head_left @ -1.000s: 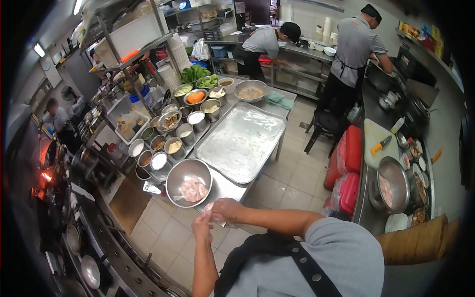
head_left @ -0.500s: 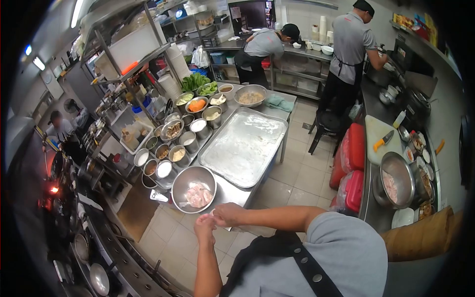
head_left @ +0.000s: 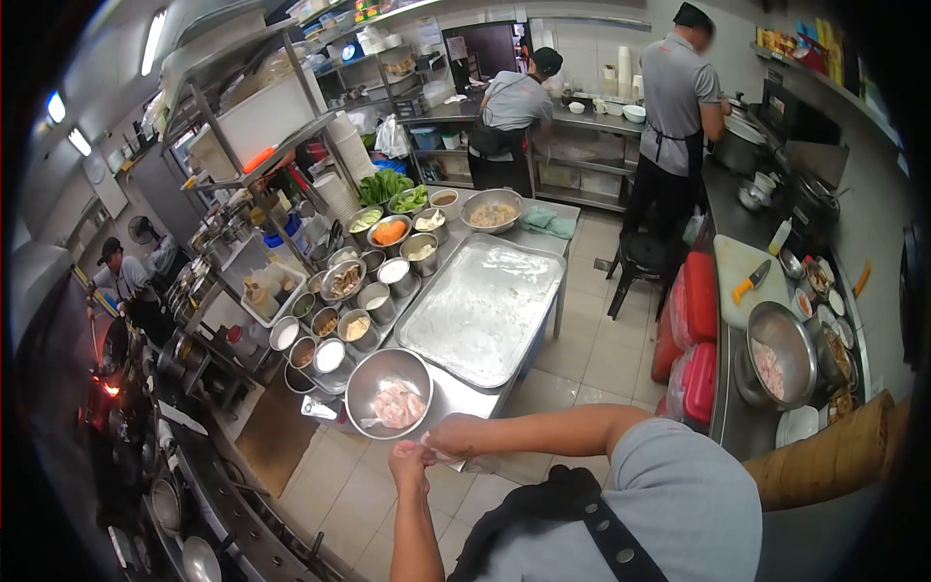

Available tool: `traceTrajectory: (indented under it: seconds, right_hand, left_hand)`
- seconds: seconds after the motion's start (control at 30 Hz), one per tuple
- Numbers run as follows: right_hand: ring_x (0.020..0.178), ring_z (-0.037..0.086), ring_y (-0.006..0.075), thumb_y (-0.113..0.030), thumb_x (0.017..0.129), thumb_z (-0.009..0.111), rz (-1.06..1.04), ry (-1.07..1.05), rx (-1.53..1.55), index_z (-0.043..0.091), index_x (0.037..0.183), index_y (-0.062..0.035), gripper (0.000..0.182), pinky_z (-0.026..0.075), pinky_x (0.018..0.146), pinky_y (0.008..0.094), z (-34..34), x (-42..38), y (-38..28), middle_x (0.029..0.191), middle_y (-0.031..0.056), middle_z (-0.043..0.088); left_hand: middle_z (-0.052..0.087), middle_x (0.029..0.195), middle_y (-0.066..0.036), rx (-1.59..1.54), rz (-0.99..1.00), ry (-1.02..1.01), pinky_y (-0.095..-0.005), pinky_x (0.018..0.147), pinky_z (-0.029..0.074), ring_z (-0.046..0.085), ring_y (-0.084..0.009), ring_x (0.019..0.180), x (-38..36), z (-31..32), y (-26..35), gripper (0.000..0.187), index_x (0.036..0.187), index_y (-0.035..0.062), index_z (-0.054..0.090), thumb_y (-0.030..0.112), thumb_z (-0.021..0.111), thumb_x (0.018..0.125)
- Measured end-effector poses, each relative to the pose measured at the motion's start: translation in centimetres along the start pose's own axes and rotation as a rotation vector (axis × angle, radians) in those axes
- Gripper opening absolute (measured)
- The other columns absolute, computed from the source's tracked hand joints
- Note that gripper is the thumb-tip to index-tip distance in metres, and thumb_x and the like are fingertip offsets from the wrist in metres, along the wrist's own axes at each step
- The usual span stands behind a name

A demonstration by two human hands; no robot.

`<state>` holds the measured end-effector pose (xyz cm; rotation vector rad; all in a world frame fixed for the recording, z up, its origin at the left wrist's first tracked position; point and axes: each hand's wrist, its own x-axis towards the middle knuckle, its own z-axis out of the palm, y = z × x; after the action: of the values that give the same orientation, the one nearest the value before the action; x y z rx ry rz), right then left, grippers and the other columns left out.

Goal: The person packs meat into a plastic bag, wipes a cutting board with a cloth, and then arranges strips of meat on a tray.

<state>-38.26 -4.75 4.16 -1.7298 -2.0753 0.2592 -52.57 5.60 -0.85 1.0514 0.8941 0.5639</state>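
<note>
Watching the head view, I see both hands meet in the lower middle of the frame, just below a steel mixing bowl (head_left: 389, 392) that sits at the near end of the prep table (head_left: 456, 393). My left hand (head_left: 411, 463) has its fingers drawn together around a small pale, pinkish piece (head_left: 424, 449), and my right hand (head_left: 456, 435) closes onto the same piece from the other side, fingertips pinching it. I cannot tell exactly what the piece is; it looks soft and whitish-pink, much like the raw pale pink pieces lying in the bowl.

Compared with a second ago, the hands sit slightly lower and further right in the frame, the bowl has shifted the same way, and the view takes in more of the back wall. That reads to me as the head lifting a little, not the hands leaving their work: they are closed on the piece as before, so I judge the shaping or picking of it is not finished.

Beyond the bowl, toward the middle of the frame, lies a large empty-looking metal tray (head_left: 482, 301), with a cluster of small steel containers (head_left: 354, 291) to its left. Two people in grey shirts stand at the counters in the upper right.
</note>
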Motion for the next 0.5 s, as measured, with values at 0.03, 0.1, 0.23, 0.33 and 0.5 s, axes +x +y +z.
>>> traceTrajectory:
  seconds: [0.03, 0.1, 0.23, 0.33, 0.5]
  right_hand:
    - [0.078, 0.067, 0.0348, -0.017, 0.081, 0.057, -0.024, -0.023, -0.022, 0.064, 0.083, -0.0023, 0.016, 0.053, 0.066, 0.045, -0.4, 0.3, -0.1, 0.082, 0.0166, 0.065]
    - [0.078, 0.067, 0.0348, -0.017, 0.081, 0.057, -0.048, -0.052, -0.044, 0.064, 0.082, -0.0019, 0.017, 0.053, 0.066, 0.045, -0.3, 0.7, -0.2, 0.082, 0.0169, 0.066]
    - [0.078, 0.067, 0.0332, -0.017, 0.081, 0.057, -0.064, -0.099, -0.067, 0.064, 0.082, -0.0007, 0.018, 0.053, 0.067, 0.0426, -0.1, 1.4, 0.0, 0.082, 0.0163, 0.066]
    - [0.079, 0.066, 0.031, -0.019, 0.081, 0.057, -0.13, -0.089, -0.095, 0.062, 0.083, -0.001, 0.019, 0.053, 0.069, 0.0406, -0.3, 1.8, 0.6, 0.082, 0.0142, 0.064]
    - [0.082, 0.064, 0.0282, -0.022, 0.081, 0.059, -0.21, -0.09, -0.151, 0.06, 0.085, -0.0026, 0.02, 0.053, 0.069, 0.0389, -0.1, 2.2, 1.7, 0.083, 0.0124, 0.062]
  left_hand:
    - [0.055, 0.065, -0.005, 0.014, 0.001, -0.003, -0.0245, 0.043, 0.044, 0.053, -0.014, 0.049, -0.1, 0.1, 0.3, 0.022, 0.09, 0.0052, 0.047, -0.004, 0.063, 0.077]
    - [0.055, 0.065, -0.005, 0.022, -0.001, -0.005, -0.024, 0.043, 0.044, 0.053, -0.0131, 0.048, -0.2, 0.2, 0.7, 0.02, 0.09, 0.0045, 0.049, -0.003, 0.063, 0.078]
    - [0.058, 0.065, -0.004, 0.024, -0.055, -0.066, -0.0235, 0.045, 0.045, 0.053, -0.0108, 0.048, 0.5, -0.4, 0.6, 0.007, 0.087, 0.0019, 0.059, 0.003, 0.064, 0.081]
    - [0.058, 0.065, -0.003, 0.074, -0.1, -0.121, -0.0232, 0.045, 0.044, 0.053, -0.0101, 0.05, 0.6, -0.4, 1.0, 0.006, 0.084, 0.0014, 0.062, 0.008, 0.062, 0.085]
    - [0.059, 0.066, -0.001, 0.257, 0.025, -0.185, -0.0227, 0.049, 0.043, 0.053, -0.0087, 0.056, 0.8, -1.2, -1.3, 0.01, 0.087, 0.0025, 0.064, 0.011, 0.059, 0.089]
